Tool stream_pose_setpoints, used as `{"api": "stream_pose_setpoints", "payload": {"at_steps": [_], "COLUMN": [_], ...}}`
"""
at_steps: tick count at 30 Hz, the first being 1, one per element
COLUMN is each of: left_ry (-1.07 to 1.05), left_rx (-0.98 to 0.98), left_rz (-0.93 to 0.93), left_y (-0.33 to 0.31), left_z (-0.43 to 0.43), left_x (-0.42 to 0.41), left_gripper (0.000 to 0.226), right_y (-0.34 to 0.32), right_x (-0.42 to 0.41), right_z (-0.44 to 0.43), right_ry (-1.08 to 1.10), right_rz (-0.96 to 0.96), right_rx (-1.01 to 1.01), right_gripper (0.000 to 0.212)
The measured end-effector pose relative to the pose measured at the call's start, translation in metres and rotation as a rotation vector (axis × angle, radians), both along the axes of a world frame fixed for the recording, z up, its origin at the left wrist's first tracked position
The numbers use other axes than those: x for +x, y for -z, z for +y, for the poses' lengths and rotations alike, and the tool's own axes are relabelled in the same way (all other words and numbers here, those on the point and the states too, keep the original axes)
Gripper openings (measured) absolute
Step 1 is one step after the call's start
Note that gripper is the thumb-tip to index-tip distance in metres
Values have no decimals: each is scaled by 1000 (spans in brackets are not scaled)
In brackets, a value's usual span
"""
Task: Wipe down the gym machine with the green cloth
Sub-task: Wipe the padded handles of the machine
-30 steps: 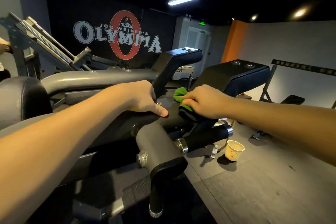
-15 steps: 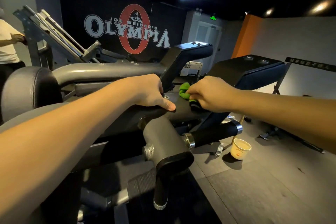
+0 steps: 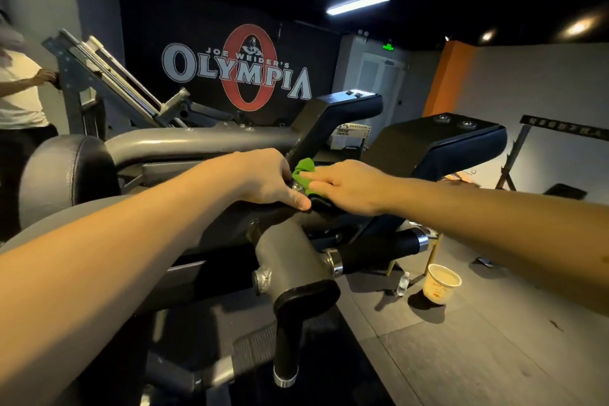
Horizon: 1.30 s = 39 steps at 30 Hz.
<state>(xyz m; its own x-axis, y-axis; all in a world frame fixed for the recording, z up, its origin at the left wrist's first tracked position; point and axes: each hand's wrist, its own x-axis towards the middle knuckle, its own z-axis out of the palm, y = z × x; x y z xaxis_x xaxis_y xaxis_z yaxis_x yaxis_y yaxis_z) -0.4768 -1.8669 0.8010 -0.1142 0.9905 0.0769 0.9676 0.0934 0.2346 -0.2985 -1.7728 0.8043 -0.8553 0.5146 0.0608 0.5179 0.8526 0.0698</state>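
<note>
green cloth [image 3: 304, 171] in R hand [image 3: 351, 186] fingers [image 3: 314, 183], L hand [image 3: 270, 180] grips machine [image 3: 283, 252]

All you get of this person is two arms and two hands. The left arm [image 3: 115, 257] and right arm [image 3: 494, 217] are bare as far as they show, smooth, with warm light along their tops. The left hand [image 3: 267, 181] and right hand [image 3: 349, 188] are bare as well, knuckles plain
</note>
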Motion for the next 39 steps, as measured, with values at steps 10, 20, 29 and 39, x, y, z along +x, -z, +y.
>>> {"api": "stream_pose_setpoints", "payload": {"at_steps": [10, 20, 29, 39], "left_ry": [-128, -149, -129, -136], "left_rx": [6, -7, 23, 52], "left_rz": [3, -19, -52, -104], "left_y": [3, 0, 5, 6], "left_z": [-39, -35, -37, -41], "left_x": [-24, -23, -26, -26], "left_gripper": [58, 73, 70, 82], "right_y": [-6, 4, 6, 3], "right_x": [28, 29, -9, 15], "right_z": [9, 9, -8, 7], "right_ry": [-58, -109, -169, -108], "right_rz": [-228, -148, -83, -69], "right_rx": [12, -10, -43, -78], "right_gripper": [72, 75, 61, 65]}}
